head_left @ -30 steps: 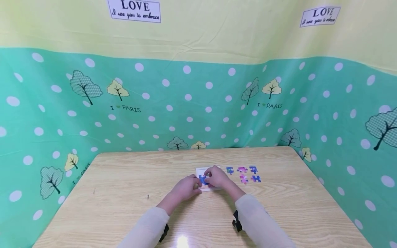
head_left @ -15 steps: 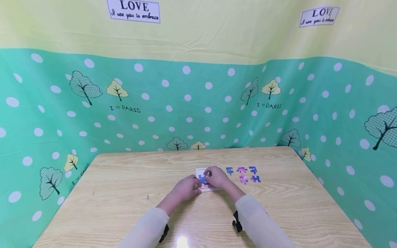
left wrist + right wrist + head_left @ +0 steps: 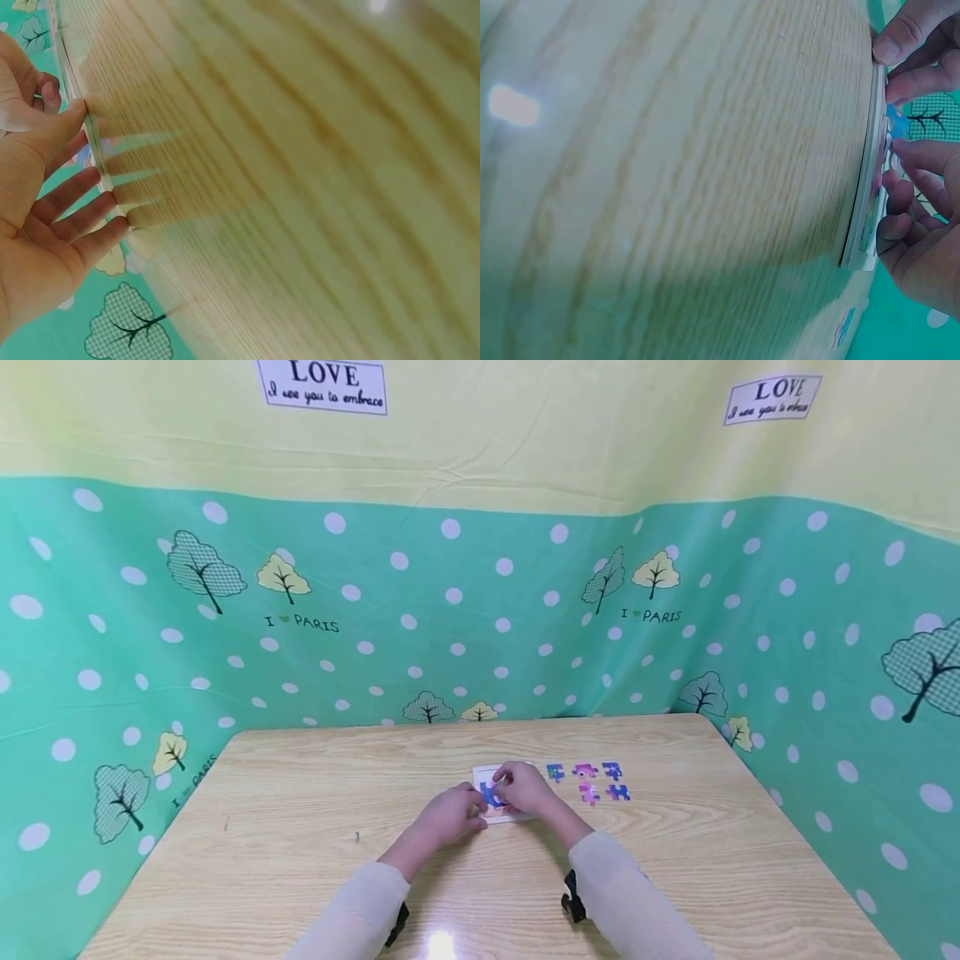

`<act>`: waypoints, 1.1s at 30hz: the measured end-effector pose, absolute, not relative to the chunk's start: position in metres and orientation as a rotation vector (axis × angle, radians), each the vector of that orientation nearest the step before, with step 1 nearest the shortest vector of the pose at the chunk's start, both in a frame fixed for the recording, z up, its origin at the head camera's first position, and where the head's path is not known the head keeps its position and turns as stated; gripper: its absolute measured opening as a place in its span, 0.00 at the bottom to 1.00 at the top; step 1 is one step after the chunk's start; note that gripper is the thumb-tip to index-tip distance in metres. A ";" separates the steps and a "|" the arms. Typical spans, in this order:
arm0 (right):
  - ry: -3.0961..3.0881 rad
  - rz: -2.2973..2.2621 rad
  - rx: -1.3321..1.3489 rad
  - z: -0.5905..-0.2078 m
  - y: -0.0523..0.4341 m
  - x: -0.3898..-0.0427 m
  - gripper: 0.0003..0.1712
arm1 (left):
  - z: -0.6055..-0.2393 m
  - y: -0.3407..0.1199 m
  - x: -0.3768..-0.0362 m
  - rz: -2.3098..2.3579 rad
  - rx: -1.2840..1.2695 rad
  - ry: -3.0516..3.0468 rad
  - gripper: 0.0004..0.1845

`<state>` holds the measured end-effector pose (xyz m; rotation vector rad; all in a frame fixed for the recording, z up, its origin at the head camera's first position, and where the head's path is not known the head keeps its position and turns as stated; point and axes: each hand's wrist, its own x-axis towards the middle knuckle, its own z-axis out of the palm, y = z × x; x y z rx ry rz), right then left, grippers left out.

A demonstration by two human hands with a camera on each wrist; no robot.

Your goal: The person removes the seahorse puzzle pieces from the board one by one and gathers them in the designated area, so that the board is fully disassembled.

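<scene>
A small white-framed puzzle board (image 3: pixel 481 772) lies on the table, partly covered by both hands. My left hand (image 3: pixel 447 814) holds the board at its left side, thumb at the near corner; in the left wrist view the other fingers (image 3: pixel 82 217) are spread along the table. Over the board, the fingertips of my right hand (image 3: pixel 527 787) pinch a blue puzzle piece (image 3: pixel 488 794). In the right wrist view, blue shows between the two hands (image 3: pixel 919 240). How the piece sits in the board is hidden by the fingers.
Right of the board lie several loose puzzle pieces: a blue-green one (image 3: pixel 555 772), pink ones (image 3: pixel 585 771) and blue ones (image 3: pixel 618 792). A tiny dark speck (image 3: pixel 357 837) marks the wooden table (image 3: pixel 300 877). A dotted green curtain (image 3: pixel 390 602) stands behind it.
Both hands stay nearly in place over the board. The blue piece under the right fingertips shifts and tilts slightly. The loose pieces have not moved.
</scene>
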<state>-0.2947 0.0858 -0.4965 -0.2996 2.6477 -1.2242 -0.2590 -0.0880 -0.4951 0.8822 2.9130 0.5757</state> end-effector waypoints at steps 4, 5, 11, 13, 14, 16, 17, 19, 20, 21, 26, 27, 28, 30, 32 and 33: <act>2.646 -1.236 -0.284 -0.497 0.086 -0.295 0.09 | -0.495 -0.087 -0.259 0.578 0.880 2.915 0.10; 2.645 -1.239 -0.283 -0.497 0.086 -0.294 0.10 | -0.495 -0.087 -0.259 0.578 0.885 2.916 0.10; 2.634 -1.268 -0.263 -0.494 0.086 -0.293 0.09 | -0.495 -0.087 -0.259 0.582 0.881 2.915 0.10; 2.627 -1.278 -0.252 -0.493 0.087 -0.293 0.08 | -0.495 -0.086 -0.259 0.584 0.867 2.912 0.11; 2.622 -1.284 -0.249 -0.493 0.087 -0.293 0.08 | -0.495 -0.086 -0.259 0.582 0.865 2.911 0.11; 2.616 -1.287 -0.249 -0.493 0.088 -0.293 0.07 | -0.495 -0.086 -0.259 0.579 0.860 2.909 0.11; 2.612 -1.291 -0.250 -0.493 0.088 -0.293 0.07 | -0.496 -0.086 -0.260 0.575 0.859 2.909 0.11; 2.610 -1.293 -0.255 -0.493 0.088 -0.293 0.07 | -0.496 -0.086 -0.260 0.574 0.858 2.908 0.11; 2.612 -1.292 -0.255 -0.494 0.089 -0.294 0.07 | -0.496 -0.085 -0.260 0.574 0.858 2.909 0.11; 2.613 -1.294 -0.253 -0.494 0.089 -0.294 0.07 | -0.495 -0.085 -0.260 0.573 0.859 2.909 0.11; 2.610 -1.301 -0.231 -0.494 0.089 -0.294 0.06 | -0.495 -0.086 -0.259 0.580 0.867 2.912 0.10; 2.605 -1.308 -0.227 -0.494 0.089 -0.294 0.06 | -0.495 -0.086 -0.259 0.581 0.868 2.912 0.10; 2.602 -1.310 -0.224 -0.494 0.089 -0.294 0.05 | -0.494 -0.086 -0.259 0.583 0.870 2.911 0.10; 2.596 -1.323 -0.223 -0.493 0.089 -0.293 0.04 | -0.495 -0.086 -0.258 0.587 0.871 2.910 0.10; 2.591 -1.337 -0.228 -0.492 0.089 -0.292 0.04 | -0.494 -0.086 -0.259 0.592 0.870 2.909 0.10; 2.593 -1.344 -0.237 -0.491 0.089 -0.292 0.04 | -0.494 -0.086 -0.259 0.593 0.865 2.909 0.10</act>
